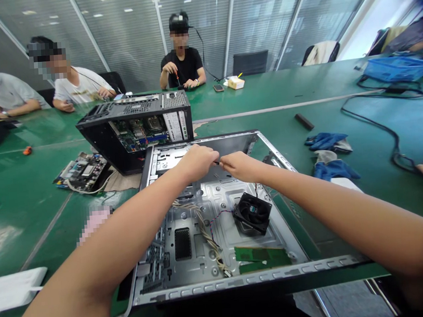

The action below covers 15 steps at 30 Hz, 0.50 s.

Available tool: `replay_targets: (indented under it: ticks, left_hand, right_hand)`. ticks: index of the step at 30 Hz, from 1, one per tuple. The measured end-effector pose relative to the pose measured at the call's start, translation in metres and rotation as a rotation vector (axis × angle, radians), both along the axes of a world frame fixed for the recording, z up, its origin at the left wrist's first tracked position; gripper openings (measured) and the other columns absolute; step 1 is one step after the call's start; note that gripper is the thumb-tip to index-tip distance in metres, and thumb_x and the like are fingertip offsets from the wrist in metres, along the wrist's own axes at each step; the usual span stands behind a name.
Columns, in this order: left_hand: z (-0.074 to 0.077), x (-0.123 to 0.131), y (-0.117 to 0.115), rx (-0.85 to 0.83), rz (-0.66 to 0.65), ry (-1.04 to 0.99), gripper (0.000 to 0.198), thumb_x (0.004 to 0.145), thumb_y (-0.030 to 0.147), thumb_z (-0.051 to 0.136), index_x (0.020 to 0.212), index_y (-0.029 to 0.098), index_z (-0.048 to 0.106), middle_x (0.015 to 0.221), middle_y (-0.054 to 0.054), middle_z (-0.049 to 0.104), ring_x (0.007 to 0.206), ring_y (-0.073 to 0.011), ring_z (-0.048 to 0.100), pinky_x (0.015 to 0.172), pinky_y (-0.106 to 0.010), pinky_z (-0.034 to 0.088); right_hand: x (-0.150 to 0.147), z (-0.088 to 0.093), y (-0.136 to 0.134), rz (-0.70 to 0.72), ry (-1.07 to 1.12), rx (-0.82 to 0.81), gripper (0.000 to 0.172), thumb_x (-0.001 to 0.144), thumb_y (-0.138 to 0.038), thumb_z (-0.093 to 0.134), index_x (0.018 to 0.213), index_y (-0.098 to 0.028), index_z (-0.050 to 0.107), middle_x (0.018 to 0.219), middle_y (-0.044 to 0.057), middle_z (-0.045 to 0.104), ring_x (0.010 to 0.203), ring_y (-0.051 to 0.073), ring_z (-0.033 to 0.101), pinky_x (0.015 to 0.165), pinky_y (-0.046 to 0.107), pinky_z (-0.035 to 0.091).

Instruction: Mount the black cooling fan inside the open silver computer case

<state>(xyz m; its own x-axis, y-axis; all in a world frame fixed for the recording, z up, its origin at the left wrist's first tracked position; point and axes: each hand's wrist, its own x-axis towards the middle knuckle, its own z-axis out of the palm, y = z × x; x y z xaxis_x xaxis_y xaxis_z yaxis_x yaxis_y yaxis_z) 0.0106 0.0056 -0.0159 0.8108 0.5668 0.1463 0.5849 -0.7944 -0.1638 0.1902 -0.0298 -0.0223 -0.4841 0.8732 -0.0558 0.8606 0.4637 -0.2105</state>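
Note:
Over the far part of an open metal computer case [213,189], my left hand [198,162] and my right hand [240,166] meet, fingers closed. A short bit of a thin dark thing [217,163] shows between the fingertips; its kind I cannot make out. Inside the case, below my right hand, a black cooling fan [253,211] sits tilted with a thin wire. Nearer the front edge lie green memory modules [262,257]. A twisted bundle of cables [205,231] runs down the middle of the case floor.
Behind stands a second black computer case [136,125], its circuit board exposed. A loose motherboard [85,169] lies to its left. At right are blue gloves [329,152], a black cable [383,122] and a blue basket [397,68]. Several people sit around the green table [251,100].

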Motion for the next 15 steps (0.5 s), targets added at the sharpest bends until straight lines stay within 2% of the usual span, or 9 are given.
replay_targets:
  ticks: [7,15]
  left_hand:
    - [0.0005,0.0007,0.0016,-0.011,-0.039,-0.018,0.017,0.089,0.019,0.049,0.089,0.017,0.067,0.085,-0.006,0.072,0.078,-0.0188,0.064,0.067,-0.03,0.039]
    - [-0.0001,0.001,0.0025,-0.028,-0.061,0.02,0.019,0.089,0.016,0.048,0.089,0.017,0.067,0.084,-0.005,0.071,0.076,-0.0169,0.064,0.066,-0.028,0.04]
  right_hand:
    - [0.0002,0.0019,0.0014,-0.021,0.087,-0.033,0.036,0.096,-0.025,0.032,0.093,-0.014,0.066,0.091,0.01,0.071,0.083,0.02,0.062,0.072,0.027,0.037]
    - [0.0026,-0.0034,0.0077,0.018,0.11,-0.033,0.032,0.093,-0.022,0.036,0.083,-0.017,0.066,0.085,0.007,0.071,0.081,0.019,0.062,0.073,0.026,0.037]
